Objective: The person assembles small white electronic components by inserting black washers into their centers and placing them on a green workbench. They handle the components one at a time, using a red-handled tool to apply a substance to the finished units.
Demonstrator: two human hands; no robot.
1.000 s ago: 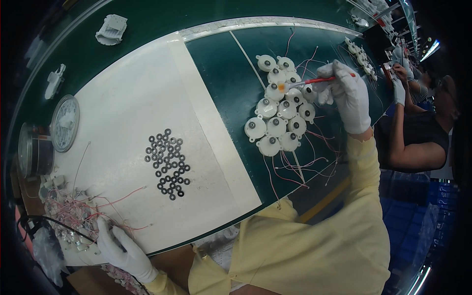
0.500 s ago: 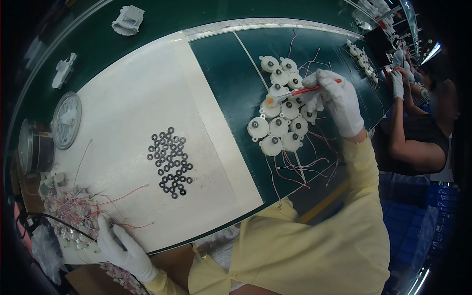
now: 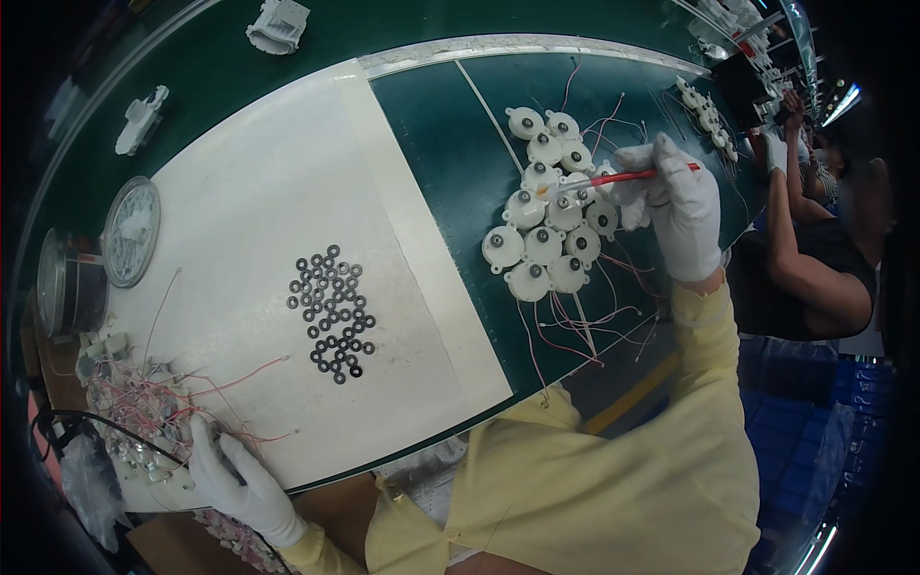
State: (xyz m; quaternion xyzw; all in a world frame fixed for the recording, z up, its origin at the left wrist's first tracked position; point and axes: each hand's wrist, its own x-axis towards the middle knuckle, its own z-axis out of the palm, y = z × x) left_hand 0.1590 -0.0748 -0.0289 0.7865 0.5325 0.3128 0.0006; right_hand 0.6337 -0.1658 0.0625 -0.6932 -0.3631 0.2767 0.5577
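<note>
Gloved in white, my right hand (image 3: 676, 196) grips a red-handled brush (image 3: 628, 176) over the green part of the table. The brush's pale tip is over a cluster of round white motors (image 3: 543, 246), each with a dark centre and thin red and white wires. My left hand (image 3: 240, 484), also gloved, rests at the near left table edge with thumb and fingers apart and nothing in it. Beside its fingertips lies a tangled heap of wired parts (image 3: 134, 407). Several small black rings (image 3: 333, 314) lie on the white sheet between my hands.
At the left stand a round clear container (image 3: 72, 287) and a shallow round dish (image 3: 132, 233). White plastic housings (image 3: 278, 26) lie on the green surface beyond the sheet. More motors (image 3: 707, 118) lie at the far right. A co-worker (image 3: 805, 249) works at the right.
My right hand and the brush have moved a little to the right. The white housings on the far green surface have shifted right. My left hand stays in place.
</note>
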